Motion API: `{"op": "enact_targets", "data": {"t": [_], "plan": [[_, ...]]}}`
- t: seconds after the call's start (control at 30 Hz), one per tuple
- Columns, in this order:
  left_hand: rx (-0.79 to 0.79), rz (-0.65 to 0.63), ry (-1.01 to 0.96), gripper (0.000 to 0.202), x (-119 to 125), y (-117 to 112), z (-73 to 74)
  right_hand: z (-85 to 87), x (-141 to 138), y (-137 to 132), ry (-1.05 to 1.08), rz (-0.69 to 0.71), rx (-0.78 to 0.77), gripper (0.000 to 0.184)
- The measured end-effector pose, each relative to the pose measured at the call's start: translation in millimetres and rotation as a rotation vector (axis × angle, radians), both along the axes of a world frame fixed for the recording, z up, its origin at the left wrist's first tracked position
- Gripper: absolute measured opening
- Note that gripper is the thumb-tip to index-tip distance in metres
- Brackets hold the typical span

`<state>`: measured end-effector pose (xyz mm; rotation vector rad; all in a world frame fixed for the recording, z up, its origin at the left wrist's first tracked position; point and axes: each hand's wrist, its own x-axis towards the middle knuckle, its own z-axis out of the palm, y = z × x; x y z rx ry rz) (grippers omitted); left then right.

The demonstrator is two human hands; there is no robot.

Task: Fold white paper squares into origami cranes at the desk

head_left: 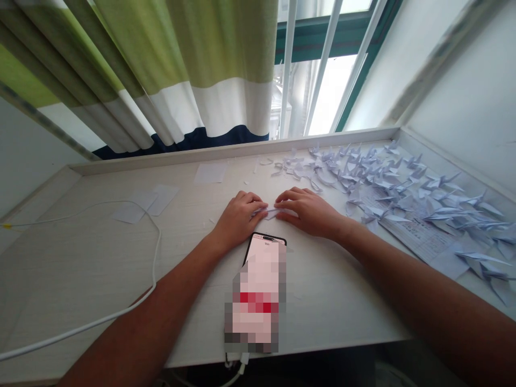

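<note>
Paper (271, 213), small, pale and folded, flat on desk (100, 258) near the middle, just beyond phone (260, 293). Gripped at its left end by left hand (239, 217), fingers curled and thumb tucked against the fold. Gripped at its right end by right hand (308, 210), fingers bent over the top and pressing down. Both hands knuckles up, fingertips nearly meeting over the paper, most of it hidden beneath them. Forearms reaching in from the near edge on either side of the phone.

Phone lying face up between the forearms, screen lit, its near end at the desk edge. Plugged in at that end: white cable (121, 312), looping wide across the left half of the desk.

Spread over the right side, from beside the right hand out to the far corner: cranes (403, 188), many, folded from the same pale paper. Under some of them, a printed sheet (419, 236). To the left of the hands, well apart, blank sheets (145, 203), flat on the desk. Behind, along the far edge, a striped curtain (161, 70) and a barred window (334, 80).
</note>
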<state>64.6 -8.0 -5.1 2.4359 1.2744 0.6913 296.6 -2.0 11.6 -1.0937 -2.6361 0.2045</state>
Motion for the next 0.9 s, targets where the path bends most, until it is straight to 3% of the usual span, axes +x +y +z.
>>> {"op": "enact_targets", "data": {"t": [0.13, 0.23, 0.4, 0.53, 0.63, 0.77, 0.9], "plan": [[-0.148, 0.096, -0.198, 0.014, 0, 0, 1.0, -0.2, -5, 0, 0.164, -0.101, -0.113, 0.028], [-0.357, 0.165, -0.469, 0.021, 1, 0, 2.3, 0.6, -11, -2, 0.442, -0.193, -0.312, 0.032], [-0.584, 0.167, -0.854, 0.038, 9, -7, 12.4, 3.6, -22, -5, 0.843, -0.152, -0.594, 0.044], [-0.650, 0.172, -0.933, 0.034, 13, -11, 19.4, 5.0, -25, -7, 0.946, -0.195, -0.536, 0.044], [-0.614, 0.144, -0.933, 0.032, 14, -11, 18.1, 6.0, -24, -7, 0.964, -0.196, -0.453, 0.045], [-0.523, 0.120, -0.888, 0.029, 14, -11, 12.3, 8.7, -23, -8, 0.918, -0.209, -0.369, 0.022], [-0.471, 0.141, -0.848, 0.025, 14, -13, 9.8, 11.1, -22, -9, 0.915, -0.194, -0.383, 0.016]]}}
